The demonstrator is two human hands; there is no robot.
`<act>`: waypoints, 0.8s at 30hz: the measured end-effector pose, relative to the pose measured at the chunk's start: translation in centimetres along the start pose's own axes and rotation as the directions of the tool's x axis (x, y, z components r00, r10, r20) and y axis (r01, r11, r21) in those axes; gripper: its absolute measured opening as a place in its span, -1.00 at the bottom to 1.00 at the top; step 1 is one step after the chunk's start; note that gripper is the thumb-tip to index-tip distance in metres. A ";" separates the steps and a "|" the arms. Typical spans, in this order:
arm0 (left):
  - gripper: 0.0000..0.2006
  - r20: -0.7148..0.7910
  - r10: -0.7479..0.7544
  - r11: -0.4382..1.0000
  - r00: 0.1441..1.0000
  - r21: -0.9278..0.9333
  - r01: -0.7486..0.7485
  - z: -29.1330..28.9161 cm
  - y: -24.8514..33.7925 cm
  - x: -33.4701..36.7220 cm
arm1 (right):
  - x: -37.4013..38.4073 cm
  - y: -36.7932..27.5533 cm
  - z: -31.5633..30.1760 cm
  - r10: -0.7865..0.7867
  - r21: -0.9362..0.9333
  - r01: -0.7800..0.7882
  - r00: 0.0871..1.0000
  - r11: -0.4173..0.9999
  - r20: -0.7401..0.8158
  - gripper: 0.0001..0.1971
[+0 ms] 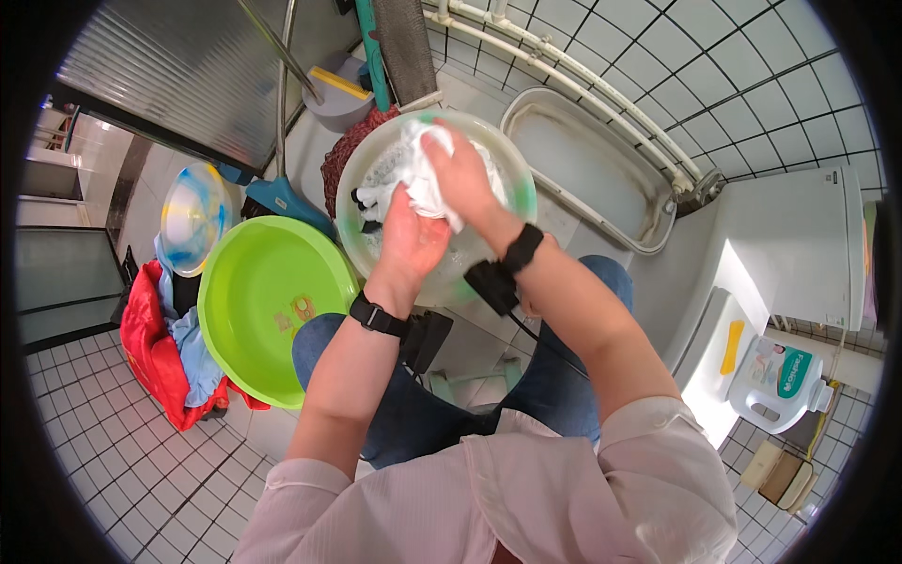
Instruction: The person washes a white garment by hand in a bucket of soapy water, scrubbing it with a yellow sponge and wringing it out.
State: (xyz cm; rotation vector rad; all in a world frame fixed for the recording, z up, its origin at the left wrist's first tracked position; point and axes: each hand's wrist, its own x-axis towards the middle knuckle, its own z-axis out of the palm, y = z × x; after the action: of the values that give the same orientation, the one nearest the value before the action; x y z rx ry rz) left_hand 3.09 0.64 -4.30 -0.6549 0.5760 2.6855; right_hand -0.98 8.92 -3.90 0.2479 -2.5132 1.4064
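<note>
Lying at the left on white floor tiles: one red garment (150, 343), crumpled, with a light blue garment (195, 357) beside it. Just beyond these, one round basin (178, 221), tilted, patterned in blue, yellow and white. Next, one large lime-green basin (252, 291), round, wide open at the top. On its far side, one blue broom head (280, 199) on a metal handle; farther back, one grey dustpan (340, 111) with a yellow strip, and a dark red rough-textured cloth (346, 160) against the next basin. At centre, one pale basin (520, 183) with green at the rim, holding suds and a pale piece with black ends (376, 197). Over this basin, one white cloth (423, 193), bunched between two hands: the left hand (413, 235) cups it from the near side, thumb up against it; the right hand (460, 179), slightly blurred, closes over it from the right, fingers bent. Each wrist wears a black band. Farther right, one long off-white tub (592, 213) of cloudy water. At the right end, one yellow brush (732, 348), then one translucent jug (766, 404) with a green label, lying near it.
</note>
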 end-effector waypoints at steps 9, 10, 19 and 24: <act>-0.64 0.029 -0.069 0.998 0.997 -0.007 0.069 1.9 -0.9 -2.1 | 1.7 2.4 -1.5 0.464 0.271 -0.548 0.827 0.792 0.317 -0.55; -0.64 -0.010 -0.119 0.993 0.993 0.004 0.120 2.4 -1.4 -2.3 | 1.1 2.5 -1.6 0.473 0.270 -0.551 0.827 0.790 0.305 -0.55; -0.57 -0.087 -0.120 0.991 0.989 0.053 0.125 2.2 -0.9 -2.0 | -0.5 3.6 -0.3 0.258 0.094 -0.268 0.961 0.959 0.101 -0.49; -0.58 0.061 -0.029 0.999 0.998 -0.031 0.031 -0.5 1.6 0.3 | -4.2 0.0 1.0 0.072 0.182 -0.096 0.988 0.979 0.135 -0.51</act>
State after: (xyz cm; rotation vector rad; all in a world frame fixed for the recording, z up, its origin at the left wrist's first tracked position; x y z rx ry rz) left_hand 2.40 -0.91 -4.42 -0.5835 0.5039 2.6817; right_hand 2.84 8.16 -5.69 0.2782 -2.5179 1.7170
